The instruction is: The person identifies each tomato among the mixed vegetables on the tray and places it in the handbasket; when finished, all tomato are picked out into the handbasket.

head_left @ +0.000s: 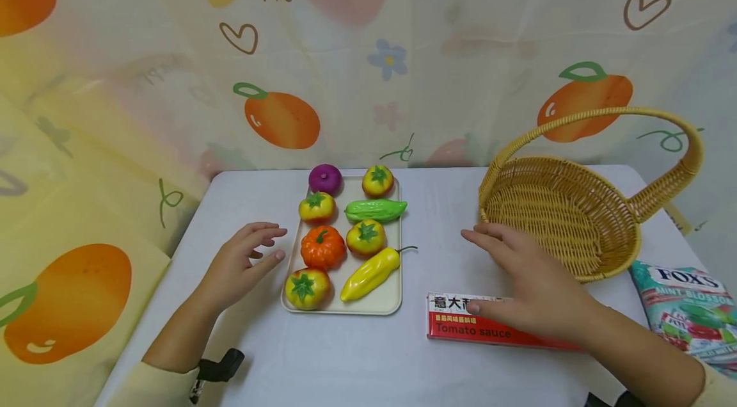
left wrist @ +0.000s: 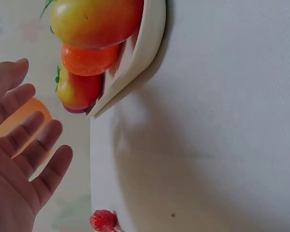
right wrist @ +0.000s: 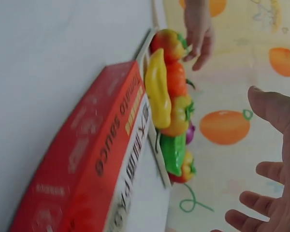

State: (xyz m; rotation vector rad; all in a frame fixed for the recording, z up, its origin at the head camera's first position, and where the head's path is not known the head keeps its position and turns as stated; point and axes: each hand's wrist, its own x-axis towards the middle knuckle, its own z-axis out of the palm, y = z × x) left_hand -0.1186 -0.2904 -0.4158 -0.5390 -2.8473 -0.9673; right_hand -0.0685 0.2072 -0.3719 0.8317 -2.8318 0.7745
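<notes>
My left hand (head_left: 238,266) hovers just left of the cream tray (head_left: 345,310), fingers loosely spread and touching nothing. In the left wrist view the same hand (left wrist: 21,145) is beside the tray's toy vegetables. Several toys lie on the tray: an orange pumpkin (head_left: 322,247), a yellow pepper (head_left: 370,274), a green one (head_left: 375,210), a purple one (head_left: 325,179) and red-yellow tomatoes (head_left: 308,289). My right hand (head_left: 535,285) is held above the red tomato sauce box (head_left: 460,327), partly covering it from the head view, with fingers extended and holding nothing.
A wicker basket (head_left: 553,215) with a tall handle stands at the back right. The green Fox's candy bag (head_left: 685,311) lies at the right edge. A small red item (left wrist: 103,220) shows on the white table in the left wrist view. Patterned cloth (head_left: 345,42) hangs behind.
</notes>
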